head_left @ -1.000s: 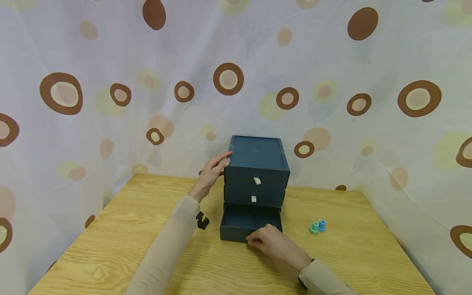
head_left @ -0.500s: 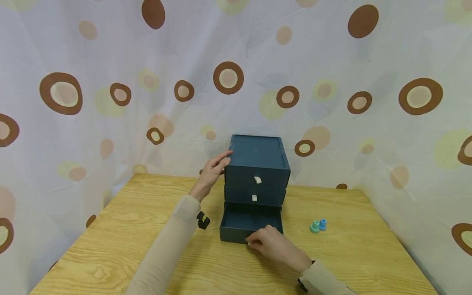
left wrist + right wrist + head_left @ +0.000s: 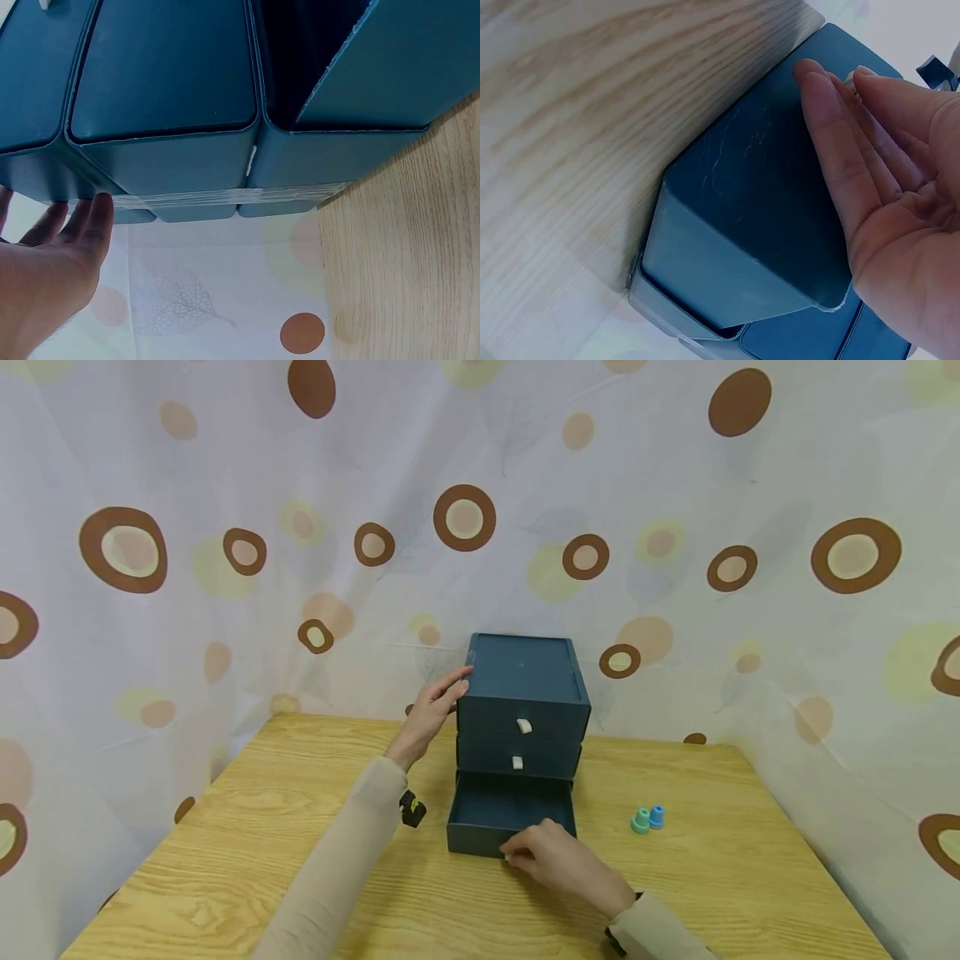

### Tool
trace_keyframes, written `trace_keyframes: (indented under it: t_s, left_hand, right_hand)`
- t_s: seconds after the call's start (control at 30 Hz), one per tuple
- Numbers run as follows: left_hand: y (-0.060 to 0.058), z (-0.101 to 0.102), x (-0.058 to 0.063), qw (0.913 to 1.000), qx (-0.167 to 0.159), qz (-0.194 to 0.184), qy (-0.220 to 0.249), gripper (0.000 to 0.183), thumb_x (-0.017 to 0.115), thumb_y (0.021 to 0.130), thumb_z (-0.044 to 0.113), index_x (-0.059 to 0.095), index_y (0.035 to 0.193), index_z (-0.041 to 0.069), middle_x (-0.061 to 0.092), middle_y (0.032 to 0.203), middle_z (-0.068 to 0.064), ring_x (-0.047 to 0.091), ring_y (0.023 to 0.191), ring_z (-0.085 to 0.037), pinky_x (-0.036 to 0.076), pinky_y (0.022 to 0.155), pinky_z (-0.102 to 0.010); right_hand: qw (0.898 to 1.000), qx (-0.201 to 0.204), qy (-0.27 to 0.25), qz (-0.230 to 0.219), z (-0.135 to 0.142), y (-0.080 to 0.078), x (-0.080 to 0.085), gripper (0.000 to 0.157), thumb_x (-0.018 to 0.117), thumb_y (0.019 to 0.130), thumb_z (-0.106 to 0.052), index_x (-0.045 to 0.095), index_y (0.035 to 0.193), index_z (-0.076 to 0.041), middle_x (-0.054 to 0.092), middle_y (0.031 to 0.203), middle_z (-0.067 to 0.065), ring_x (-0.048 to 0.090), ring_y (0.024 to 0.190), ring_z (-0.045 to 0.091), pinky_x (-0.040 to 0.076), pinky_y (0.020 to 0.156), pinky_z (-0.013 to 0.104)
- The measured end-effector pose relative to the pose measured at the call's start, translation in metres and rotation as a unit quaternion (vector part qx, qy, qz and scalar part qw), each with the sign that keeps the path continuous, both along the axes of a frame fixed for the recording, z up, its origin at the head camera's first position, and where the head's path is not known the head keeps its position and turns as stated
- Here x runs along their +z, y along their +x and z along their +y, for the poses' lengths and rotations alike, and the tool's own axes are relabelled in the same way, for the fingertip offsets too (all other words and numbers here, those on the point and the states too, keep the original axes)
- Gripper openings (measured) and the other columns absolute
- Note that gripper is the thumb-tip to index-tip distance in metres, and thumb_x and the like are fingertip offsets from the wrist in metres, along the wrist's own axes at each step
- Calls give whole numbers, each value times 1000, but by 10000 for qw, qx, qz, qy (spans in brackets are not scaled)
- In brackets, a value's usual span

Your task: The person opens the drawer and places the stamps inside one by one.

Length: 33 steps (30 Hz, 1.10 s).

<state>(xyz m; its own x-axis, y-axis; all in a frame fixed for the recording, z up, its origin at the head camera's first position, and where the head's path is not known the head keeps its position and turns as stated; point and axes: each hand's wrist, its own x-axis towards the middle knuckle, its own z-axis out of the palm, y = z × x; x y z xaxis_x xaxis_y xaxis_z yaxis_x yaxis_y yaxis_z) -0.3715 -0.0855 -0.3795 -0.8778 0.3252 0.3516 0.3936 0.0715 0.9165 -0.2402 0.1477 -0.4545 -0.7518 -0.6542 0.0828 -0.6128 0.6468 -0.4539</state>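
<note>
A dark blue drawer unit (image 3: 521, 670) with three stacked drawers stands on the wooden table. Its bottom drawer (image 3: 471, 837) is pulled out, and the part of its inside in view holds nothing. The upper two drawers are closed, each with a small white pull tab (image 3: 524, 726). My left hand (image 3: 429, 714) rests its straight fingers against the unit's upper left side; the left wrist view shows the fingertips touching the side wall. With thumb and fingers my right hand (image 3: 558, 858) pinches the bottom drawer's pull tab (image 3: 851, 81), mostly hidden by the fingers.
Right of the unit, a green cone-like piece (image 3: 641, 821) and a blue one (image 3: 657, 817) stand side by side on the table (image 3: 675, 893). A patterned curtain (image 3: 510, 460) hangs behind and at both sides. Clear tape (image 3: 225, 196) runs along the unit's side.
</note>
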Motion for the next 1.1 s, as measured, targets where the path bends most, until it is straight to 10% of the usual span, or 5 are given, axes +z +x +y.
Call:
trace_keyframes:
  t_s: [0.6, 1.1]
  left_hand:
    - [0, -1, 1, 9999, -57, -95, 14, 47, 45, 105, 38, 42, 150, 24, 33, 159, 2, 33, 145, -24, 33, 114, -53]
    - [4, 1, 5, 9994, 67, -337, 67, 47, 48, 104, 38, 43, 149, 27, 35, 157, 3, 34, 144, -23, 34, 114, -51]
  right_hand:
    - [9932, -532, -767, 691, 11, 5, 19, 7, 69, 92, -13, 75, 94, -10, 72, 78, 1, 54, 56, -5, 48, 53, 17]
    - [9707, -1368, -1700, 1011, 51, -20, 15, 11, 70, 92, -16, 75, 96, -8, 73, 87, 1, 63, 69, 5, 52, 60, 21]
